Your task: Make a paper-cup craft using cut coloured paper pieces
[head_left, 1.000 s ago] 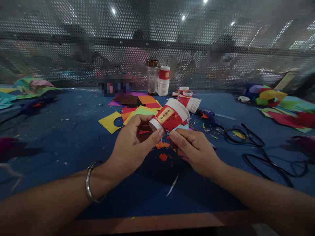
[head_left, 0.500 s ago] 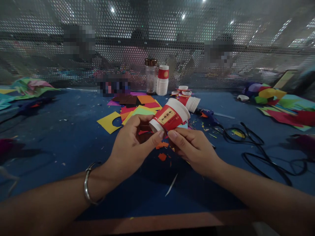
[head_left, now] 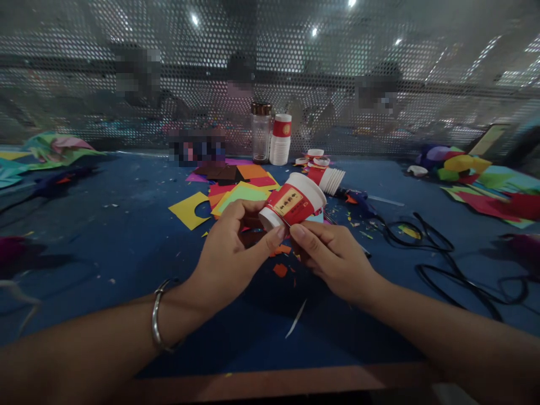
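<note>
A red and white paper cup (head_left: 291, 201) is tilted over the table, its mouth toward the upper right. Its cream label with dark lettering faces me. My left hand (head_left: 236, 247) is closed around the cup's base, thumb in front and fingers behind. My right hand (head_left: 333, 256) is in a pinch at the cup's lower side. A thin sliver shows by its thumb tip, but the fingers hide what they hold. Below the hands lie orange paper scraps (head_left: 280, 270) and a white strip (head_left: 296, 318).
Coloured paper sheets (head_left: 240, 194) lie behind the cup. Farther back stand a clear bottle (head_left: 260, 135) and a stack of cups (head_left: 280, 140); another cup stack (head_left: 327, 179) lies sideways. A glue gun (head_left: 358, 201) and black cord (head_left: 434, 242) are at the right. A perforated screen (head_left: 295, 62) borders the table.
The cup has turned slightly in my hands, and its label sits at a somewhat different angle. Both hands keep their grip, and the whole view has shifted a little.
</note>
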Motion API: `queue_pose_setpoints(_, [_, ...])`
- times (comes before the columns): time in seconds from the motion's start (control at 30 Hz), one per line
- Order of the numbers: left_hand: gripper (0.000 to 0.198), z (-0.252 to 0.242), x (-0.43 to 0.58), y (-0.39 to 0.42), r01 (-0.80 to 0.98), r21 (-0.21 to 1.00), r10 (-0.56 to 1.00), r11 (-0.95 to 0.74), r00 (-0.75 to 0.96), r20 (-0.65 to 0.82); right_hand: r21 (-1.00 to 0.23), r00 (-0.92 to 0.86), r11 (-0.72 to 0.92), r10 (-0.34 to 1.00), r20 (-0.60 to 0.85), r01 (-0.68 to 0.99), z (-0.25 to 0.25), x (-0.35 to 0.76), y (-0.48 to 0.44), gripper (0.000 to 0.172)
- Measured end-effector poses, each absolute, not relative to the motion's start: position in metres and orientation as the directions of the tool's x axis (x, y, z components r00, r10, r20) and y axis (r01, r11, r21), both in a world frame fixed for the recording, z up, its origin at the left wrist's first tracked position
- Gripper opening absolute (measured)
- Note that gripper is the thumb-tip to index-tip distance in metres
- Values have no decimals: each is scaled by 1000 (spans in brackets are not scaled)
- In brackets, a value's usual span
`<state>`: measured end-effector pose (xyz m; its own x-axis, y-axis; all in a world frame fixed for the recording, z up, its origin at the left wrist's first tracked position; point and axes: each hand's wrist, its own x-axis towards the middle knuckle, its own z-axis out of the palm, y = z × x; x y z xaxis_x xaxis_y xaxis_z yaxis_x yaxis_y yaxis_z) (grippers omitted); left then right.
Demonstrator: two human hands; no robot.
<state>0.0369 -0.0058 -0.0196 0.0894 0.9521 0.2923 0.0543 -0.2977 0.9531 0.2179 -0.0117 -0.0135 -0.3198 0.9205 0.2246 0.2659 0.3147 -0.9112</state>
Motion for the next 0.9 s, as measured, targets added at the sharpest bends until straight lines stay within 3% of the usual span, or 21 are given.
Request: queue_pose_setpoints(0.9, [43,-19,34,-3,141,941,950,-308,93,297,-916,-337,300,919,203,265,-13,217,-9,49])
